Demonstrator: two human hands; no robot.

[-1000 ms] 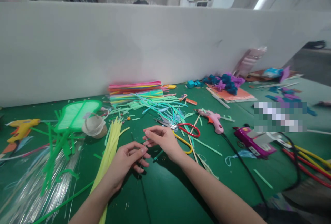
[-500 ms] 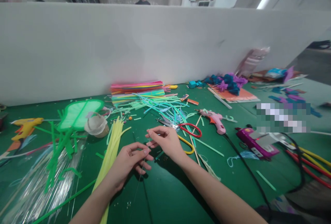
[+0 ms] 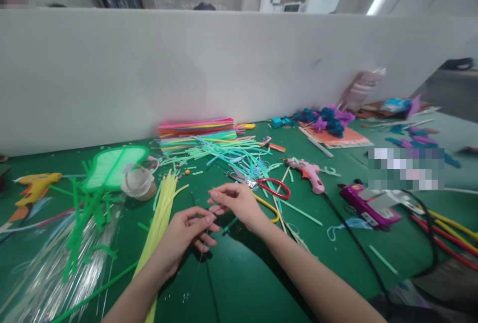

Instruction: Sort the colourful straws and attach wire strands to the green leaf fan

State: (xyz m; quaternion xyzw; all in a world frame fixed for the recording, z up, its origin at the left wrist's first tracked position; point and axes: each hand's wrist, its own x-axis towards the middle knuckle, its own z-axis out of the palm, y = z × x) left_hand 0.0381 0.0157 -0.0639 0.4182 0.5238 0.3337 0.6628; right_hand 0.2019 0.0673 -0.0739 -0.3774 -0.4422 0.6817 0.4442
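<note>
My left hand (image 3: 186, 231) is closed in a pinch on a thin, see-through thread (image 3: 200, 258), which hangs down from the fingers over the green table. Close above and to the right, my right hand (image 3: 241, 207) pinches the same thread between thumb and forefinger. The fingertips of both hands almost meet. Whether some tiny part sits between them is too small to tell. Just beyond the right hand lie scissors (image 3: 274, 187) with one red and one yellow handle. A bundle of yellow strips (image 3: 161, 223) runs beneath my left forearm.
Pink glue gun (image 3: 312, 176) and purple device (image 3: 369, 208) lie to the right, with a black cable between. At left are a yellow glue gun (image 3: 35, 186), a green fan-shaped piece (image 3: 115, 163) and a small pail (image 3: 139, 183). Colourful pipe cleaners (image 3: 197, 131) lie before a white partition (image 3: 239, 64).
The hands keep nearly the same pose on the thread, with the right fingertips shifted very slightly left. The whole view has moved a little.
</note>
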